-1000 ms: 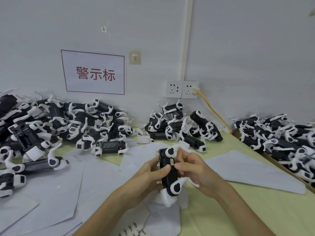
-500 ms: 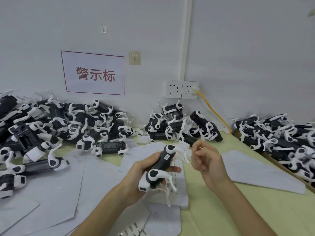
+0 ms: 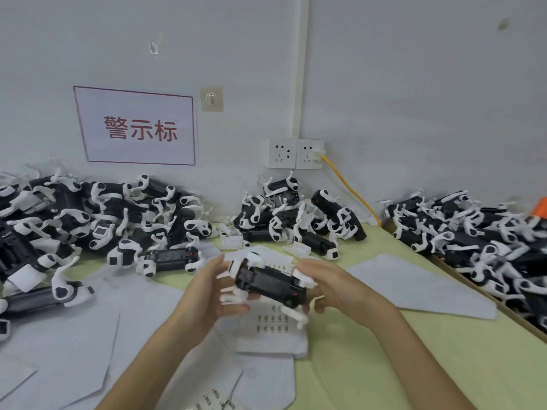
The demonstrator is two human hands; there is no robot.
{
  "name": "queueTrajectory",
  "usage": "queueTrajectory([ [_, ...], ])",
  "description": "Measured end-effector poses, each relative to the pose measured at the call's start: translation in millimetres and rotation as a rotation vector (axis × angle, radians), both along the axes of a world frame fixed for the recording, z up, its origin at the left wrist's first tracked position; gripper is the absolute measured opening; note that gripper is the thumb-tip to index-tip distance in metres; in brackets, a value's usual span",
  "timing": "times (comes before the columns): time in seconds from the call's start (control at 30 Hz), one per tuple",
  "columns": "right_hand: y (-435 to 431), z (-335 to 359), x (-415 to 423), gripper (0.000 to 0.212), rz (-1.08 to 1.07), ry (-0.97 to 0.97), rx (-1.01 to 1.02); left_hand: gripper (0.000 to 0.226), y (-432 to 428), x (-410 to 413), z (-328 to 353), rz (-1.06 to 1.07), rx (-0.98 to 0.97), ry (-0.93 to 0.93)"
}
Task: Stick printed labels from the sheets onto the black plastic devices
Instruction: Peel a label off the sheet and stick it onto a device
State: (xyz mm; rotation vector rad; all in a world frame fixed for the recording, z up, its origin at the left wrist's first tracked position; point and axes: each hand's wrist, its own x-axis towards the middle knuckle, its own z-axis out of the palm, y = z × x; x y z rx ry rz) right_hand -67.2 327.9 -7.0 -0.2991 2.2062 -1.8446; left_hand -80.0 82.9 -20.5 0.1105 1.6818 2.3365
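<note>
A black device [image 3: 268,282] with white clip-on parts is held lying roughly level, tilted down to the right, above the surface [image 3: 384,368], between both hands. The right hand [image 3: 336,287] holds its right end, fingers curled underneath and thumb over the top. The left hand [image 3: 211,291] is at the left end with its fingers fairly wide apart, thumb raised. Motion blur there makes it impossible to tell whether it grips the white parts or merely touches them.

Directly below the device lies a label sheet [image 3: 273,322] with rows of small dark printed labels, resting on other pale sheets [image 3: 74,344] that cover much of the near left surface. Another pale sheet [image 3: 414,287] lies to the right.

Heaps of similar black-and-white devices are stacked along the wall: a large left pile [image 3: 97,220], a centre pile [image 3: 296,217], and a right pile [image 3: 473,235]. On the wall are a red-lettered sign [image 3: 136,128] and a double socket [image 3: 296,153] with a yellow cable [image 3: 350,189] plugged in.
</note>
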Motion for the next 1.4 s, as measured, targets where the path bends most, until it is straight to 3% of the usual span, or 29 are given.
queueTrajectory([
  [0.27, 7.1, 2.0, 3.5, 0.031, 0.029, -0.01, -0.068, 0.036, 10.1, 3.1, -5.9, 0.005, -0.021, 0.001],
  [0.4, 17.1, 8.5, 0.8, 0.025, -0.156, -0.067, -0.127, 0.035, 9.9, 1.4, -5.9, 0.094, 0.051, -0.03],
  [0.43, 23.0, 12.3, -0.3, 0.019, -0.228, -0.084, -0.216, 0.035, 8.0, 0.9, -5.6, 0.104, 0.062, -0.03],
  [0.5, 44.6, 23.8, -2.7, 0.019, -0.371, -0.046, -0.593, 0.037, 5.8, -0.6, -5.8, 0.105, 0.069, -0.026],
  [0.6, 91.2, 58.7, -15.2, 0.037, -0.377, 0.222, -1.258, 0.039, 7.0, -0.5, -4.2, 0.105, 0.072, -0.02],
  [0.67, 117.8, 84.7, -28.5, 0.054, -0.452, 0.334, -1.356, 0.04, 9.8, 0.1, -5.3, 0.101, 0.052, -0.014],
  [0.8, 129.1, 88.8, -47.5, 0.049, -0.673, 0.239, -0.86, 0.041, 12.5, 1.3, -6.8, 0.081, 0.011, 0.008],
  [1.0, 86.8, 23.1, -44.4, 0.027, -0.624, 0.078, -0.301, 0.034, 12.1, 0.8, -6.9, 0.118, -0.095, 0.022],
  [1.17, 43.1, 8.2, -50.3, 0.024, -0.505, 0.066, -0.039, 0.025, 15.1, 6.4, -3.8, 0.142, -0.176, 0.05],
  [1.4, -8.4, 6.1, -83.9, 0.02, -0.465, 0.327, 0.302, 0.025, 16.5, 15.3, 6.7, 0.205, -0.209, 0.057],
])
